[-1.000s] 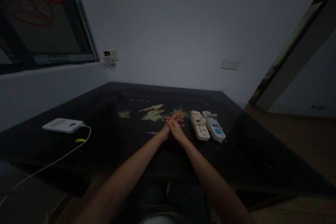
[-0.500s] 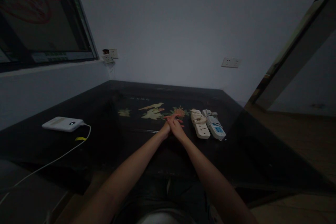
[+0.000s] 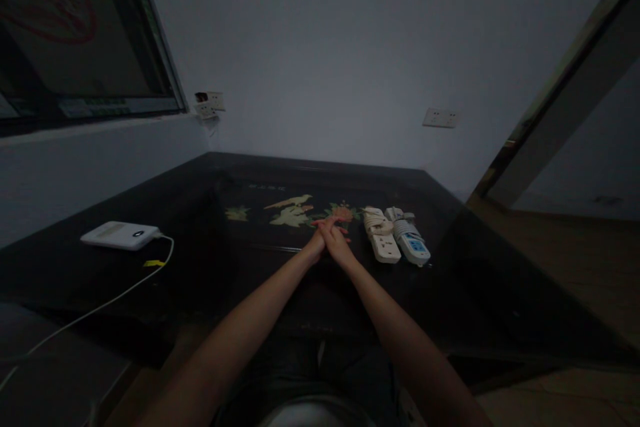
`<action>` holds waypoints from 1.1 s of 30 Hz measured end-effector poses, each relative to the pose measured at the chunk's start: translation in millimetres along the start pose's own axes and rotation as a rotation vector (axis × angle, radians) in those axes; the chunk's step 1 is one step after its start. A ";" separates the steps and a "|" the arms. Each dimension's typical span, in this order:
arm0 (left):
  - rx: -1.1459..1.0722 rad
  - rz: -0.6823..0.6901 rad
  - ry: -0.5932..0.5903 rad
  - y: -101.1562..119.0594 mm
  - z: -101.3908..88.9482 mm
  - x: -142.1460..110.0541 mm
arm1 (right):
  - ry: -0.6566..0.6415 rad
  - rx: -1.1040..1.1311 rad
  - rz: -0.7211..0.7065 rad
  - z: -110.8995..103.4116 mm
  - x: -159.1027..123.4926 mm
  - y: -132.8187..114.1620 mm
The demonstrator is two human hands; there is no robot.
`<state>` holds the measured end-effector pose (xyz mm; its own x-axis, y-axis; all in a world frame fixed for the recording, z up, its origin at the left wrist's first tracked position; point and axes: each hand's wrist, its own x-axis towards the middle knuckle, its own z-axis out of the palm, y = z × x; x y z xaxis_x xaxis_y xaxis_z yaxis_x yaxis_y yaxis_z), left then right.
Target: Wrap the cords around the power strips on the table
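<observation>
Left hand (image 3: 316, 245) and right hand (image 3: 336, 240), fingers laced yet outstretched, lie just left of the white power strip (image 3: 386, 250) and blue-faced strip (image 3: 415, 248).

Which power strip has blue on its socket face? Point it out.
The right-hand strip, farther from the wall's window: its socket face is blue, while the left-hand strip has a cream one.

We see a dark surface (image 3: 480, 267) with a bird-and-flower design (image 3: 292, 216). To its right we find a cream power strip (image 3: 387, 251) beside a blue-socketed power strip (image 3: 415, 250), each wound with cord (image 3: 379, 224); at left lie a white device (image 3: 120, 235), its cable (image 3: 145, 279) and a yellow piece (image 3: 153, 263).
</observation>
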<state>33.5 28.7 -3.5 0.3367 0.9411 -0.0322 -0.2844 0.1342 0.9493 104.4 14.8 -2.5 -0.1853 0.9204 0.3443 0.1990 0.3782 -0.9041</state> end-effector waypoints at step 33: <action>-0.063 -0.006 0.001 4.9 3.3 -4.9 | 0.010 0.005 -0.005 1.3 0.3 -1.6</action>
<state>33.4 23.7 2.3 0.3380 0.9404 -0.0381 -0.3384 0.1592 0.9274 102.7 14.3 -1.2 -0.1766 0.9196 0.3509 0.1934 0.3820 -0.9037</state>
